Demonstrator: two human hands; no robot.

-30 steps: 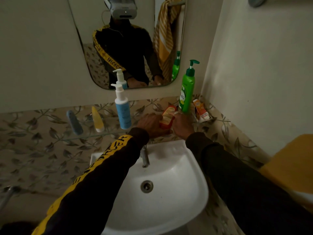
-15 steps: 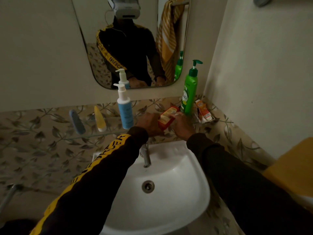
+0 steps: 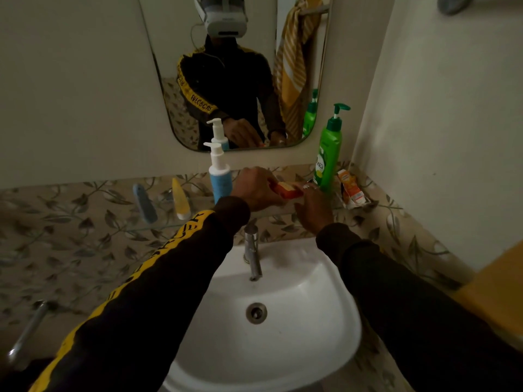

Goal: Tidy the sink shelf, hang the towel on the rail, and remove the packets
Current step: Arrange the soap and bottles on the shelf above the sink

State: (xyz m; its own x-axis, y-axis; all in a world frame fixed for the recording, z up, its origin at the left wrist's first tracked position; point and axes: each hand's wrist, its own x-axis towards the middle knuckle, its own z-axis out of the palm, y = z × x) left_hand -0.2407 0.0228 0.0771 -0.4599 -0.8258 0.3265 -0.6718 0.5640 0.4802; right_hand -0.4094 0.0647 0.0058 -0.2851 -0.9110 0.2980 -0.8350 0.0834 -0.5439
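Head view: my left hand (image 3: 256, 190) pinches a small red-orange packet (image 3: 287, 190) just above the glass shelf (image 3: 158, 226), over the tap (image 3: 252, 251). My right hand (image 3: 314, 209) hovers beside it (fingers loosely spread, holding nothing I can see). Right of it stands a green pump bottle (image 3: 328, 154) reading "atika"; an orange packet (image 3: 350, 188) lies in the corner, print unreadable.

One head-worn view only, looking forward and steeply down from above the sink (image 3: 325, 301), near enough that both sleeves fill the lower frame. It faces the wall at 12 o'clock, where the mirror (image 3: 254, 80) reflects the wearer's headset (image 3: 223, 19); a side wall closes in at 2 o'clock
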